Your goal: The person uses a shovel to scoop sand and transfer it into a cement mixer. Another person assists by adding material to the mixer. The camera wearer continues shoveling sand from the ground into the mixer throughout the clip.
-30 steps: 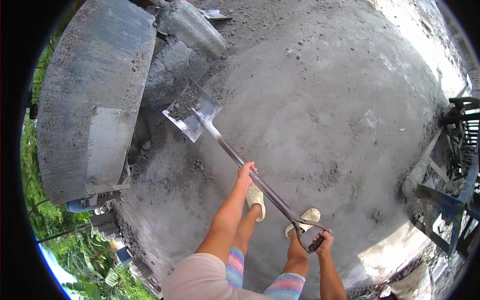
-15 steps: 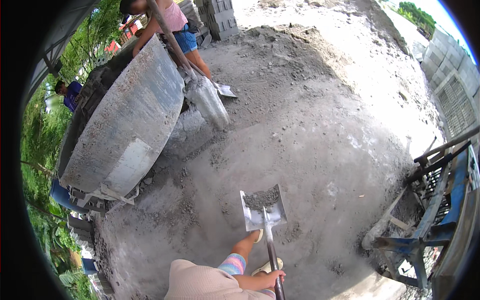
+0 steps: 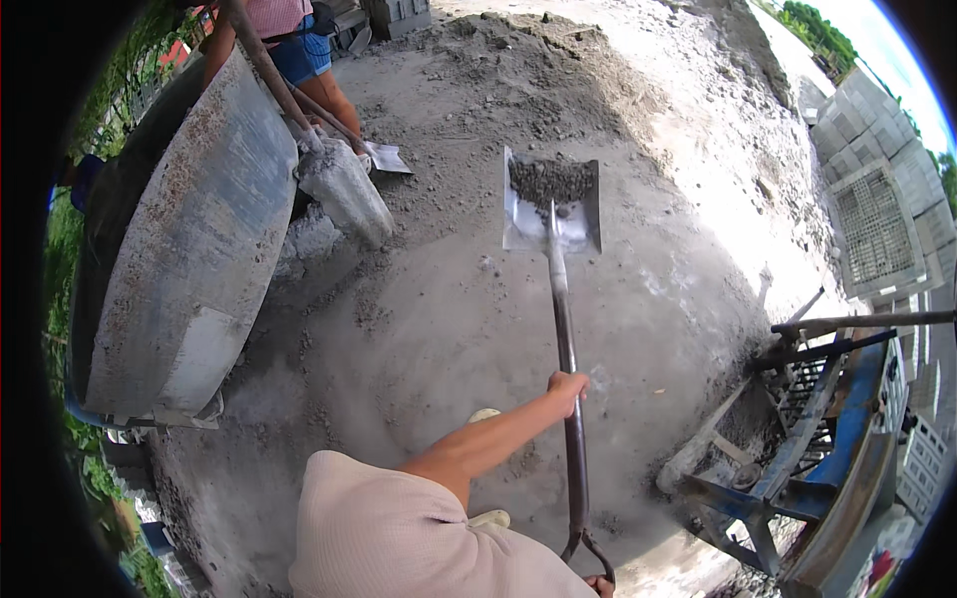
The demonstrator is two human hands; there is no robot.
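A square-bladed shovel [image 3: 562, 299] reaches forward from me, its blade carrying dark grey, gravelly material. Partway along the shaft, my left hand [image 3: 568, 391] is wrapped round it, the arm stretched out. At the lower edge my right hand [image 3: 600, 586] closes on the grip at the shovel's end; only a few fingers show. The loaded blade is held over the dusty grey ground [image 3: 419, 329]. Short of a mound of sand and gravel [image 3: 558, 75], the blade points away from me.
A large metal mixing drum [image 3: 189, 239] stands at left, with a concrete cylinder [image 3: 347, 189] beside it. Another person [image 3: 294, 50] leans by the drum, near a second shovel's blade [image 3: 387, 157]. At right are a blue metal frame [image 3: 847, 419] and stacked grey blocks [image 3: 862, 120].
The loaded shovel has swung forward, away from my feet. My left hand reaches farther out with it, and my right hand now shows at the grip. The view has shifted.
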